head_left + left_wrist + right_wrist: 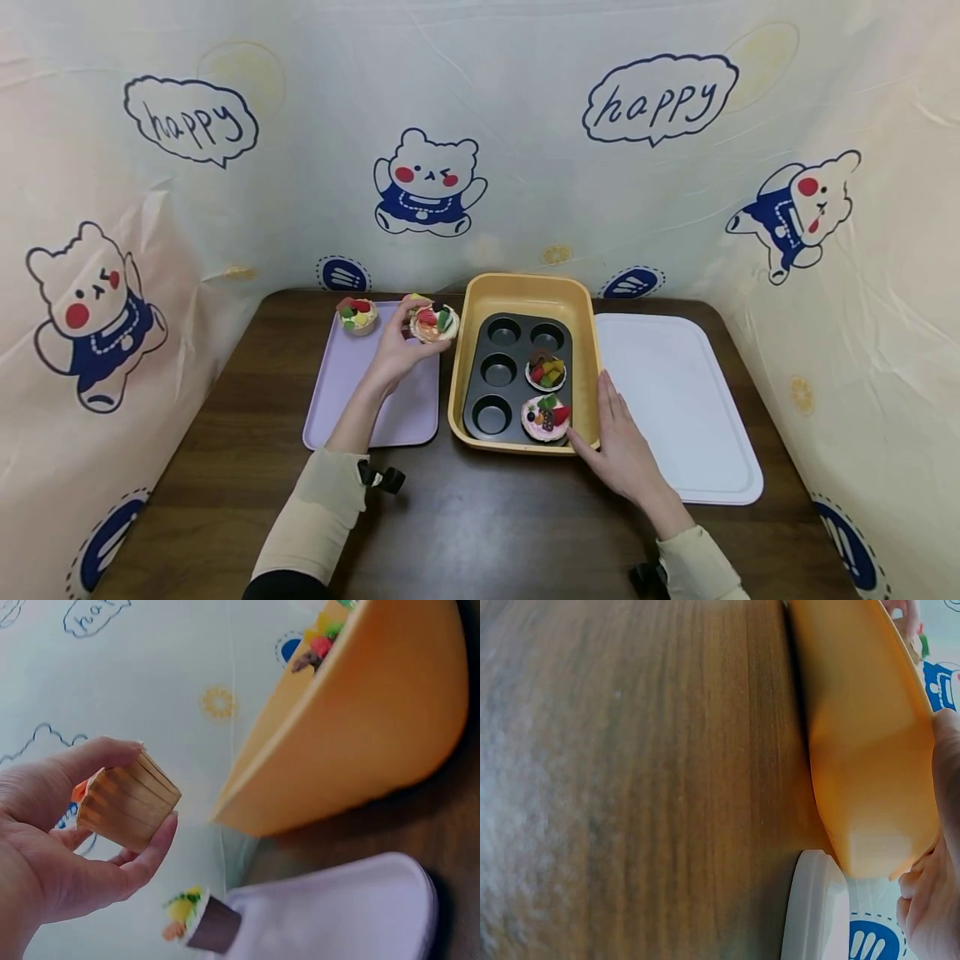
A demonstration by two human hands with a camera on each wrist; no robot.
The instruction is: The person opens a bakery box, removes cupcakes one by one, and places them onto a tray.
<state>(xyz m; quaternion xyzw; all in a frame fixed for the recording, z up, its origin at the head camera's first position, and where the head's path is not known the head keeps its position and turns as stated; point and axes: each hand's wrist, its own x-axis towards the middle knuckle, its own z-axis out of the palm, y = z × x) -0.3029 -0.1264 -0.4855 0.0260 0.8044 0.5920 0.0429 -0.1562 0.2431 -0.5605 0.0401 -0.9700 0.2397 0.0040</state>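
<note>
The fruit-topped cupcake [437, 325] is held raised beside the left wall of the yellow bin [529, 295]. The left hand [399, 343] pinches its tan wrapper between thumb and fingers. The right hand [627, 452] rests against the bin's right side, fingers straight, thumb spread at the near corner. Inside the bin, the muffin pan [519, 348] carries two seated cakes [546, 418] in its right column. The lavender tray [335, 400] and white tray [671, 400] flank the bin on the surface [450, 525].
</note>
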